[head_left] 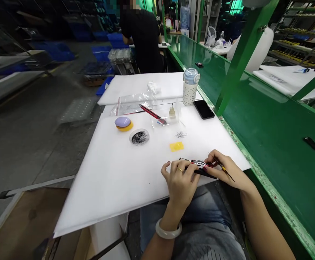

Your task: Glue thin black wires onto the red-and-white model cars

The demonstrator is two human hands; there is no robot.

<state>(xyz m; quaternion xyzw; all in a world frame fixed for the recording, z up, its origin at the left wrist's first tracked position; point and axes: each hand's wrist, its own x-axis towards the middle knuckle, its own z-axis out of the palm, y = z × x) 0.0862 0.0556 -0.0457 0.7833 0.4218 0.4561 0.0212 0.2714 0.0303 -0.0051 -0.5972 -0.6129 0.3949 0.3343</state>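
My left hand (181, 180) rests on the near edge of a white foam sheet (125, 177), its fingers curled over a small red, white and black part (199, 165) and holding it down. My right hand (224, 169) is closed in a pinch on a thin stick-like tool (223, 168) whose tip meets the same part. A white bangle sits on my left wrist and a ring on one finger.
On the sheet lie a yellow pad (176, 146), a small heap of thin pins (180, 134), a round dish of dark bits (139, 137), a purple-and-yellow puck (123, 123), a clear tray (165, 117) with red sticks, a dotted bottle (190, 87) and a phone (204, 109). A green conveyor (271, 122) runs on the right. A person in black stands at the far end.
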